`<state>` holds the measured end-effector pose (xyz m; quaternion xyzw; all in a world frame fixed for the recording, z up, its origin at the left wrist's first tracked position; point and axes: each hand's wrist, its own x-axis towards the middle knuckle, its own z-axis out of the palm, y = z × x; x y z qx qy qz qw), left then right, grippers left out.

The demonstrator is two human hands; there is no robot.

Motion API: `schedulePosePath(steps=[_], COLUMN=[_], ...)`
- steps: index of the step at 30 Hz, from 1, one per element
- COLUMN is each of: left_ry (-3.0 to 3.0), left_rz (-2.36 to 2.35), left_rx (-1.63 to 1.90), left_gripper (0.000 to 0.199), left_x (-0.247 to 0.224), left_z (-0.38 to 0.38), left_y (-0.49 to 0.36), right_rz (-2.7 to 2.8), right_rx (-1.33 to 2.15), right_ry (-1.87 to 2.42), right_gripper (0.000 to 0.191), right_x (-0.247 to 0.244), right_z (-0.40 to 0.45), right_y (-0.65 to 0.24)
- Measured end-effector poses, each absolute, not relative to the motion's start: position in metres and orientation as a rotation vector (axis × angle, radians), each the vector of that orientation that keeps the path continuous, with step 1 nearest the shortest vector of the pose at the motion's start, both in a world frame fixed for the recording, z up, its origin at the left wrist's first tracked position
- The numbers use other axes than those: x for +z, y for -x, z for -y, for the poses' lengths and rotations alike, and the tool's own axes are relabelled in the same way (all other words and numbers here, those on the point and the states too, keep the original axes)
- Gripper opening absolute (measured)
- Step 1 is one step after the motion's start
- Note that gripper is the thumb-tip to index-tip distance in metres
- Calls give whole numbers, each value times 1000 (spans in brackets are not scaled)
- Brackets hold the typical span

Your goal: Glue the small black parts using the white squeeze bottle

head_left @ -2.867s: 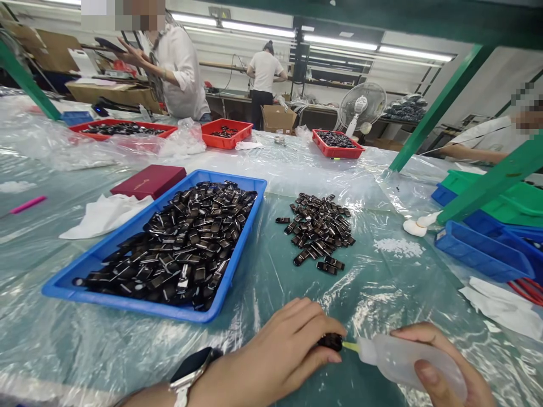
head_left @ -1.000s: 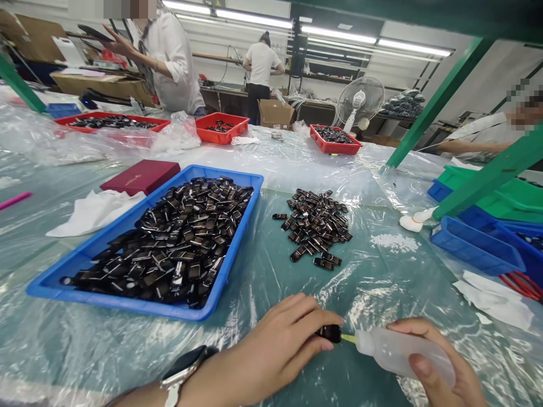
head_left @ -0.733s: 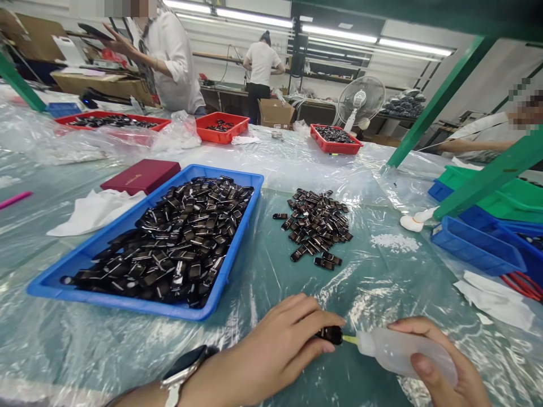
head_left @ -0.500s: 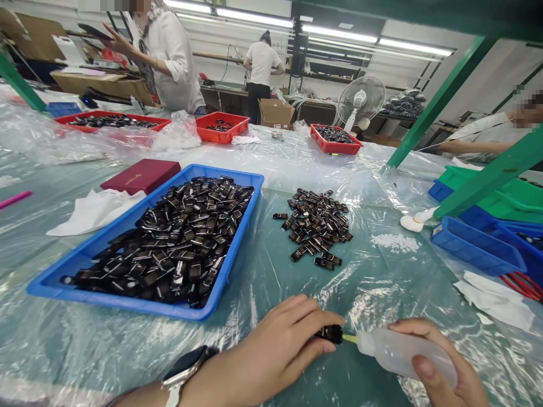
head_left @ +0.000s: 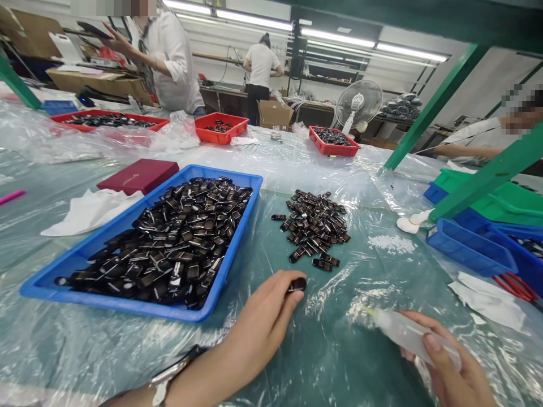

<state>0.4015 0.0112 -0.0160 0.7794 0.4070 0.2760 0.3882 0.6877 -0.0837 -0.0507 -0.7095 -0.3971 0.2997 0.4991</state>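
Note:
Between the thumb and fingers of my left hand (head_left: pixel 271 302) is a small glossy black piece (head_left: pixel 298 284), partly hidden by the fingers. It is just in front of a pile of similar black pieces (head_left: pixel 316 220) on the plastic-covered table. My right hand (head_left: pixel 449 356) is wrapped round a translucent squeeze bottle (head_left: pixel 409 333) with a thin yellow-green tip (head_left: pixel 370 311). The bottle's tip points left and stands apart from the held piece. A blue tray (head_left: pixel 227 271) heaped with more black pieces lies left of the pile.
Small white bits (head_left: pixel 392 243) lie right of the pile. Behind the blue tray sits a maroon box (head_left: pixel 139 175) beside a white cloth (head_left: pixel 91 210). Blue bins (head_left: pixel 469 249), red-handled scissors (head_left: pixel 515 285) and a green post (head_left: pixel 439 104) stand to the right. Co-workers are beyond the table.
My left hand has moved away from me and left, towards the pile, carrying the black piece. The bottle in my right hand has drawn off to the right, its tip now away from the piece.

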Motion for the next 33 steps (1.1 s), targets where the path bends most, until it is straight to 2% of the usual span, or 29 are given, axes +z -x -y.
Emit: schedulePosePath(steps=[5, 10, 13, 15, 17, 19, 21, 25, 28, 33], left_ry=[-1965, -1987, -2012, -2033, -2055, -2070, -2081, -2080, -2079, -2072], left_rz=[-1094, -1075, -1055, -1045, -1036, -1021, -1011, -1021, -1012, -984], left_rx=[726, 689, 681, 672, 675, 665, 639, 618, 628, 607], left_gripper=[28, 28, 27, 27, 27, 26, 27, 28, 27, 28], left_x=[-17, -17, -19, -20, -21, -22, -23, -24, -22, -18], left_z=[-13, -12, -13, -13, -13, -13, -13, -14, -14, -11], left_y=[-401, -402, -402, -402, -402, -402, -403, -403, -403, -403], right_rz=[907, 793, 800, 809, 818, 929, 1150, 1497, 1486, 1299], right_rx=[774, 594, 481, 341, 236, 286, 441, 692, 709, 868], right_ry=[1721, 1768, 1777, 1837, 1922, 1902, 1811, 1703, 1670, 1585], right_gripper=[60, 77, 81, 75, 57, 42, 39, 48, 50, 37], right_x=[-63, -63, -64, -63, -61, -61, -63, -66, -65, -62], right_z=[68, 47, 54, 66, 78, 82, 75, 43, 28, 33], right_y=[-721, -708, -700, -687, -664, -635, -606, -569, -565, -575])
